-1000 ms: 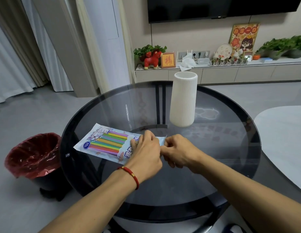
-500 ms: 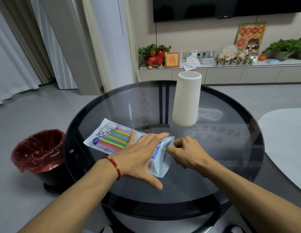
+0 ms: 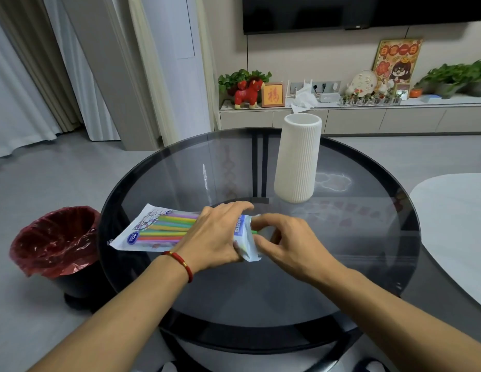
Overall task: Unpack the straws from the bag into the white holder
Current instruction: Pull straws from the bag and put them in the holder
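A clear printed bag of coloured straws (image 3: 159, 229) lies flat on the round dark glass table (image 3: 368, 264), its open end pointing right. My left hand (image 3: 218, 234) presses down on the bag near that end and holds it. My right hand (image 3: 285, 242) sits at the bag's mouth, fingers pinching the tips of straws; a green straw end (image 3: 254, 232) pokes out between thumb and finger. The tall white ribbed holder (image 3: 298, 159) stands upright behind my hands, a little to the right, with nothing visible in it.
A black bin with a red liner (image 3: 57, 242) stands on the floor left of the table. A pale table top (image 3: 454, 226) edges in at the right. Beyond is a low cabinet (image 3: 368, 119) with plants and ornaments.
My left hand has shifted from pinching the bag's edge to pressing flat on the bag. The bag's end now stands open, and my right fingers have reached into it onto the straws.
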The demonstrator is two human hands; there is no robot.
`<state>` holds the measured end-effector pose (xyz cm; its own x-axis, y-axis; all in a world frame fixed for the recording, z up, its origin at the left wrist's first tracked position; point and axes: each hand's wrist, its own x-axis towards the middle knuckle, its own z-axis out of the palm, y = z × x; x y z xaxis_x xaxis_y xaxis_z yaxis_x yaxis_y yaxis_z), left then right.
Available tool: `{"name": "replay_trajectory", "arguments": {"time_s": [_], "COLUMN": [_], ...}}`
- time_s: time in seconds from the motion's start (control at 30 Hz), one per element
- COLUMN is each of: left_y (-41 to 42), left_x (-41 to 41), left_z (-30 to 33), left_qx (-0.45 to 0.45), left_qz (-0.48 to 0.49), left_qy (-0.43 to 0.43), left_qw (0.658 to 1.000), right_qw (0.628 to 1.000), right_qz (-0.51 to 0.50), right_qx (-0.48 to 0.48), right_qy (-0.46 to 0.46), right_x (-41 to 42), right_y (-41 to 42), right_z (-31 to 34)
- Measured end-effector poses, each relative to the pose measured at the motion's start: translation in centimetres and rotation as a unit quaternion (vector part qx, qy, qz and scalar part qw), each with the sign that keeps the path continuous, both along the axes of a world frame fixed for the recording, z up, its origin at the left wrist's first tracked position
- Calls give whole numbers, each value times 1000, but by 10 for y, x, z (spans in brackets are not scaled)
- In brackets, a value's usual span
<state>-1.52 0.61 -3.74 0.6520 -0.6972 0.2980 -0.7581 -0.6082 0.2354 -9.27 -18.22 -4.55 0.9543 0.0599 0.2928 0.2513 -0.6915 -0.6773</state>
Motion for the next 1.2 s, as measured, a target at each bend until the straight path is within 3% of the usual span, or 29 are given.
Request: {"name": "replay_trajectory", "arguments": {"time_s": [0.1, 0.23, 0.43, 0.63, 0.83, 1.0, 1.2], "left_y": [0, 0, 11, 15, 4, -12, -7], "left_x": [-6, -9, -7, -6, -15, -24, -17], "left_z": [-1, 2, 3, 2, 3, 3, 7], "left_qx": [28, 38, 50, 64, 92, 61, 90], "left_qz": [-5, -15, 6, 16, -6, 42, 80], "left_qy": [5, -1, -13, 1, 8, 24, 68], "left_qw": [1000, 999, 999, 998, 996, 997, 990], "right_qw": [993, 988, 962, 956, 973, 967, 923], "right_qz": [61, 77, -12, -24, -30, -1, -62], "right_qx": [78, 124, 252, 277, 225, 246, 371], "right_qy": [66, 60, 109, 97, 53, 63, 85], "right_x": [-1, 2, 9, 0, 7, 6, 2], "right_y": [-6, -1, -21, -40, -25, -24, -57], "right_z": [-3, -9, -7, -9, -18, -18, -12]}}
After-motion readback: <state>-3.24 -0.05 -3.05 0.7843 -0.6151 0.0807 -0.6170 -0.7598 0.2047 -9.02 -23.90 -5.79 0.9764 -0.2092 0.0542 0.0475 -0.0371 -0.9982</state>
